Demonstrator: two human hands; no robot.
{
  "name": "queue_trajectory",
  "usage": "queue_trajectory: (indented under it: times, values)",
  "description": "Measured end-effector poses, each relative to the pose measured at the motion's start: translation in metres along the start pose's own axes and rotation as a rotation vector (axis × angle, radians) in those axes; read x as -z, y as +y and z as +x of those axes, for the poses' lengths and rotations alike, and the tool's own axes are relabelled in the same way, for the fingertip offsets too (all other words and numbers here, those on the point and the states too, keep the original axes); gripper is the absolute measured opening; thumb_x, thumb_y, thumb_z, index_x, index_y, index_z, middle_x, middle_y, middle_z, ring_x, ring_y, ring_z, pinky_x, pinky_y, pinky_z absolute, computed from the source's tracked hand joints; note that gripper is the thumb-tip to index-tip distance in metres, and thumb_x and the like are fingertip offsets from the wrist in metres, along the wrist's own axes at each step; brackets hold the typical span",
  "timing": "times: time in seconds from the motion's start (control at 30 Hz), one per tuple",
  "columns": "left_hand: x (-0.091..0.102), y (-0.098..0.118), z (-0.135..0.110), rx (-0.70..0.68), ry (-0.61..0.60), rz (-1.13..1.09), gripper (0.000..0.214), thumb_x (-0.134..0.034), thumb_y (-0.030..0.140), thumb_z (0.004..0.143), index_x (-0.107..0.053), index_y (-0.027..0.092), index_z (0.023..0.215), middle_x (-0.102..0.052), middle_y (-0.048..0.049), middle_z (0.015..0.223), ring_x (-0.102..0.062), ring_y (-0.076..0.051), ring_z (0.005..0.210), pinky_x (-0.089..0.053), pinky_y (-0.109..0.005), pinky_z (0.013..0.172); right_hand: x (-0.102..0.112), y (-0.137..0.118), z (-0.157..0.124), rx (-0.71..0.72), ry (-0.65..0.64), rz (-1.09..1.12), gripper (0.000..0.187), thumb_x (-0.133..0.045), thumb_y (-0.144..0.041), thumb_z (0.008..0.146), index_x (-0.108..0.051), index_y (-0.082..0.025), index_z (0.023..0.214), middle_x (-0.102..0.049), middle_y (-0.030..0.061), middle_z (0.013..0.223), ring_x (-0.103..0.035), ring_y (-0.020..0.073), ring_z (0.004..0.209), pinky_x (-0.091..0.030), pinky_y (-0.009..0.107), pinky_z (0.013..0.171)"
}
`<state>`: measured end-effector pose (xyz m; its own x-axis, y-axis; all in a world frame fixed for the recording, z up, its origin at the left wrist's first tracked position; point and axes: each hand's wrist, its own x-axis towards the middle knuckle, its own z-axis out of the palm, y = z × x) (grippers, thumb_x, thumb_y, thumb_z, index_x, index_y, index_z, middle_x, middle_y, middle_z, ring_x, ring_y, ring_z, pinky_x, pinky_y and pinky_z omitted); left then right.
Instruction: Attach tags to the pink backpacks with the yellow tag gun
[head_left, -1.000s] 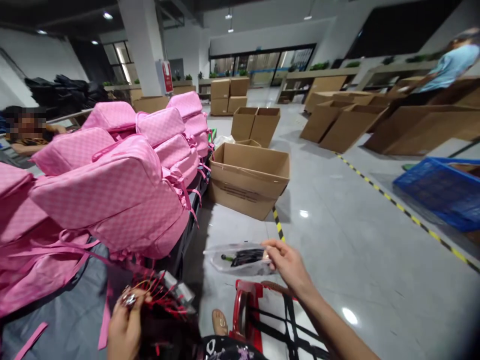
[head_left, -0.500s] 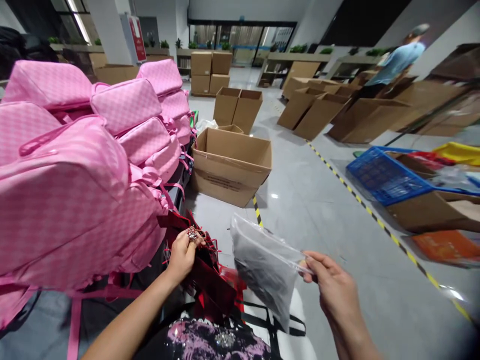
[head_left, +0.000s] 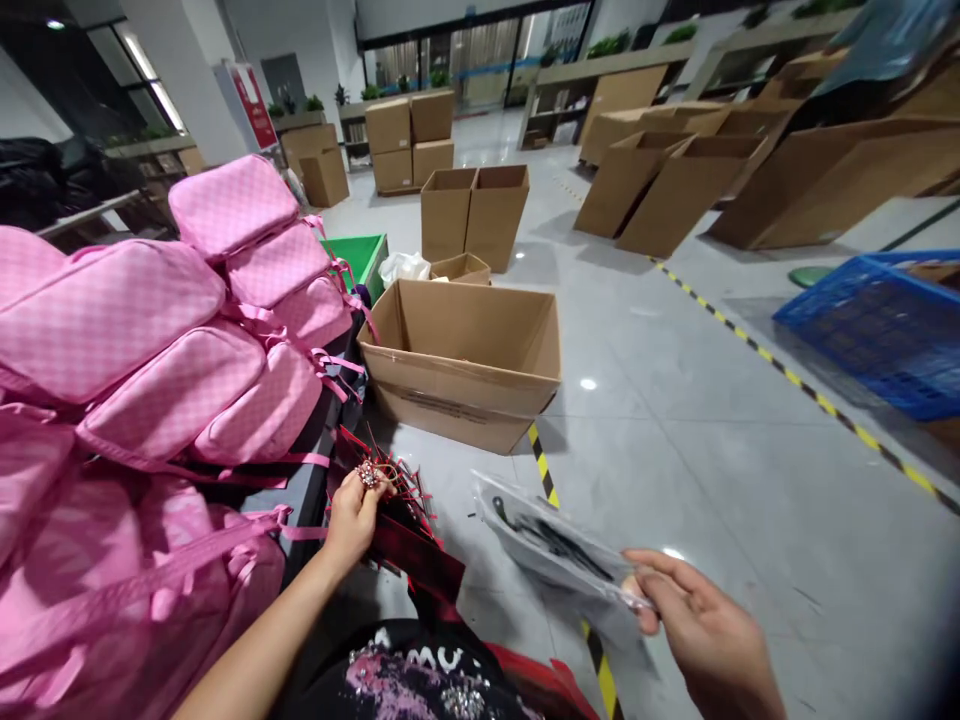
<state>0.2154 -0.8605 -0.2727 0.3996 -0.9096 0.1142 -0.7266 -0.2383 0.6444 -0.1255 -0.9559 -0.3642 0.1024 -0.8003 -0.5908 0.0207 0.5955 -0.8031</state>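
Down at the bottom right, the right hand (head_left: 705, 630) pinches the edge of the clear plastic bag (head_left: 551, 545), which has swung from hanging to lying almost flat, while the left hand (head_left: 354, 512) at bottom centre still grips the red hang tags (head_left: 409, 535) beside the pink backpacks (head_left: 150, 330).

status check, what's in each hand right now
Left hand gripping dark red tag bundle. Right hand pinching clear plastic bag, black item inside. Pink backpacks piled left, open carton ahead.
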Motion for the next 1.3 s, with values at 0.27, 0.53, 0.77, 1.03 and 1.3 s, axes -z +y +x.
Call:
queue_trajectory:
  times: [0.27,0.53,0.77,1.03,1.3]
  values:
    - [-0.027,-0.006,0.123,0.055,0.167,-0.007,0.026,-0.049,0.035,0.095,-0.064,0.015,0.089,-0.065,-0.0057,0.090,-0.060,-0.016,0.088,-0.045,-0.029,0.084,-0.013,-0.080,0.116,0.156,0.153,0.012,0.045,-0.066,-0.045,0.066,-0.064,-0.015,0.099,-0.055,0.0036,0.062,-0.055,0.0171,0.070,-0.043,0.016,0.058]
    - [-0.048,-0.032,0.285,0.033,0.213,-0.126,0.027,-0.050,0.035,0.094,-0.062,0.013,0.087,-0.064,-0.0054,0.086,-0.059,-0.015,0.083,-0.045,-0.027,0.082,-0.084,-0.188,0.258,0.362,0.163,0.152,0.039,-0.070,-0.035,0.062,-0.066,-0.009,0.091,-0.056,0.0068,0.060,-0.050,0.0132,0.053,-0.041,0.017,0.053]
    - [-0.082,-0.065,0.488,-0.162,0.158,-0.026,0.022,-0.049,0.028,0.094,-0.065,0.013,0.088,-0.066,-0.0057,0.089,-0.060,-0.016,0.087,-0.046,-0.029,0.084,-0.145,-0.280,0.369,0.646,0.296,0.202,0.025,-0.067,-0.022,0.063,-0.068,-0.008,0.084,-0.057,0.0073,0.058,-0.049,0.0136,0.043,-0.039,0.019,0.045]
    - [-0.160,-0.138,0.644,-0.409,0.015,0.280,0.023,-0.044,0.023,0.095,-0.063,0.013,0.084,-0.068,-0.0051,0.090,-0.063,-0.015,0.086,-0.033,-0.037,0.110,-0.192,-0.287,0.513,0.445,0.141,0.068,0.041,-0.065,-0.032,0.065,-0.064,-0.006,0.097,-0.060,0.0087,0.065,-0.058,0.0158,0.053,-0.049,0.022,0.055]
    - [-0.294,-0.279,0.699,-0.045,-0.551,0.725,0.021,-0.046,0.021,0.095,-0.063,0.010,0.099,-0.067,-0.0095,0.094,-0.062,-0.016,0.093,-0.026,-0.033,0.112,-0.273,-0.122,0.725,-0.192,0.037,0.079,0.042,-0.053,-0.021,0.061,-0.056,-0.007,0.100,-0.061,0.0068,0.068,-0.058,0.0146,0.054,-0.046,0.018,0.051]
